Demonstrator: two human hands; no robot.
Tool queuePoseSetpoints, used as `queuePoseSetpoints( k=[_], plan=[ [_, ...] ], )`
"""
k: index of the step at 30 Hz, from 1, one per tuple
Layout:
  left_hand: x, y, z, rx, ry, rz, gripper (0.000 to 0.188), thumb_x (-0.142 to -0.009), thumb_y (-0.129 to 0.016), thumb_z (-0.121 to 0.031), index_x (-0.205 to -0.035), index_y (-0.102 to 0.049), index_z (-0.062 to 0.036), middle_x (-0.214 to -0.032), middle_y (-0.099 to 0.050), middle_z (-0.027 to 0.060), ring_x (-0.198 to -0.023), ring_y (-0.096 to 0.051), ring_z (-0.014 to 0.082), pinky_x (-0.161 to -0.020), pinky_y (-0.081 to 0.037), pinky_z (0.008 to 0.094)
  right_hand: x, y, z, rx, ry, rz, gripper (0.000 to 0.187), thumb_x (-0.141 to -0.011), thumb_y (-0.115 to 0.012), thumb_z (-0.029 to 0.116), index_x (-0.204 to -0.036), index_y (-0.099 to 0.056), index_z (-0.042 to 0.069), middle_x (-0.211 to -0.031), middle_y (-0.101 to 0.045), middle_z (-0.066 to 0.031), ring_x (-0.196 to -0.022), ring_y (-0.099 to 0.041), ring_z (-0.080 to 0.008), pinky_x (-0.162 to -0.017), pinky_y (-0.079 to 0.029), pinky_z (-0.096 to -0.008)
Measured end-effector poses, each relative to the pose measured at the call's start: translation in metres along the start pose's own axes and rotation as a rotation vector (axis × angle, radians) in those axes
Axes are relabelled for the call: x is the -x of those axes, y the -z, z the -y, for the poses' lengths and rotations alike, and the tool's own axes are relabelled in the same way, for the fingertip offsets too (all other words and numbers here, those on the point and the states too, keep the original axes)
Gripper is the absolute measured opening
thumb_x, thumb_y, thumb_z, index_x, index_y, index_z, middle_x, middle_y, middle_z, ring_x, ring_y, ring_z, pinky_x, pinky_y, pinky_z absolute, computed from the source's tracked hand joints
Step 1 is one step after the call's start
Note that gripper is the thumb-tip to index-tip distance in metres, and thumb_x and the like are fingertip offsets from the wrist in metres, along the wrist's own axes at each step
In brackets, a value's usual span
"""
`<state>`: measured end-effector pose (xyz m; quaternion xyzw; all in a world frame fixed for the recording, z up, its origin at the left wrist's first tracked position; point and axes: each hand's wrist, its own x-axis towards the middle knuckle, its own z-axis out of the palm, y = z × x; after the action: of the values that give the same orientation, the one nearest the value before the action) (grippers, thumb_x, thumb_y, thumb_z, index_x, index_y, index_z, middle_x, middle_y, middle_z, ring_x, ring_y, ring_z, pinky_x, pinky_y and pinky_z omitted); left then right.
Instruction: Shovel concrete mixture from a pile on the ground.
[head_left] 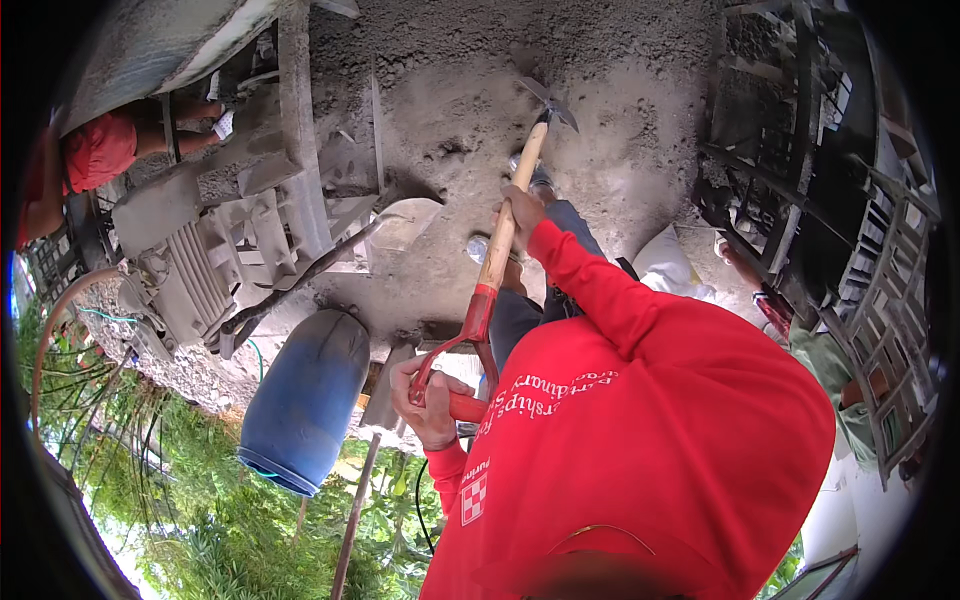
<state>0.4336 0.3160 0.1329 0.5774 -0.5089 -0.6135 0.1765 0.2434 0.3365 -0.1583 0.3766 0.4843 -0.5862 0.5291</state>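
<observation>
I hold a D-handled shovel [527,158] with a pale wooden shaft and a red grip. My left hand [430,402] is closed round the red grip, close to my body. Farther along, my right hand [521,213] wraps the wooden shaft. The grey metal blade [549,103] lies at the far end over the grey, dusty ground [620,120], seen at a steep angle; I cannot tell whether it touches. No load shows on the blade. My shoes [480,247] stand beneath the shaft.
Left of me are a blue barrel [308,395], stacked dusty wooden pieces [190,275] and a dark pole [300,285]. A white sack [665,262] lies right. A person in red [100,152] is far left; a person in green [840,375] is right, by wooden slats [890,330].
</observation>
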Motion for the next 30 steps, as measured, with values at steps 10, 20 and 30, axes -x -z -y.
queuePoseSetpoints(
  k=[10, 20, 30],
  plan=[
    [0.007, 0.001, 0.127, 0.385, 0.189, -0.129, 0.018, -0.088, -0.050, -0.011, -0.100, -0.046, 0.0017, -0.065, -0.060, 0.0134, -0.053, -0.059, 0.0213, -0.055, -0.052, 0.0318, -0.074, 0.011, -0.016, 0.443, 0.195, -0.118, 0.031, -0.082, -0.056, 0.025, -0.088, -0.049, -0.005, -0.064, -0.054, -0.0142, -0.048, -0.056, -0.0251, -0.044, -0.049, -0.0408],
    [0.112, 0.166, 0.160, 0.113, 0.045, -0.186, 0.023, -0.087, -0.052, -0.017, -0.098, -0.048, 0.0024, -0.059, -0.059, 0.0123, -0.047, -0.057, 0.0187, -0.048, -0.048, 0.0284, -0.005, 0.021, -0.232, 0.322, 0.033, -0.078, 0.034, -0.085, -0.055, 0.022, -0.099, -0.043, -0.007, -0.075, -0.053, -0.0169, -0.060, -0.058, -0.0271, -0.050, -0.052, -0.0420],
    [0.186, 0.214, 0.195, 0.418, 0.014, -0.355, 0.027, -0.087, -0.055, -0.020, -0.096, -0.046, 0.0028, -0.058, -0.058, 0.0122, -0.047, -0.056, 0.0184, -0.048, -0.048, 0.0291, 0.055, 0.016, -0.298, 0.585, 0.089, -0.003, 0.030, -0.082, -0.057, 0.019, -0.097, -0.045, -0.004, -0.071, -0.054, -0.0151, -0.053, -0.057, -0.0267, -0.048, -0.052, -0.0404]
  ],
)
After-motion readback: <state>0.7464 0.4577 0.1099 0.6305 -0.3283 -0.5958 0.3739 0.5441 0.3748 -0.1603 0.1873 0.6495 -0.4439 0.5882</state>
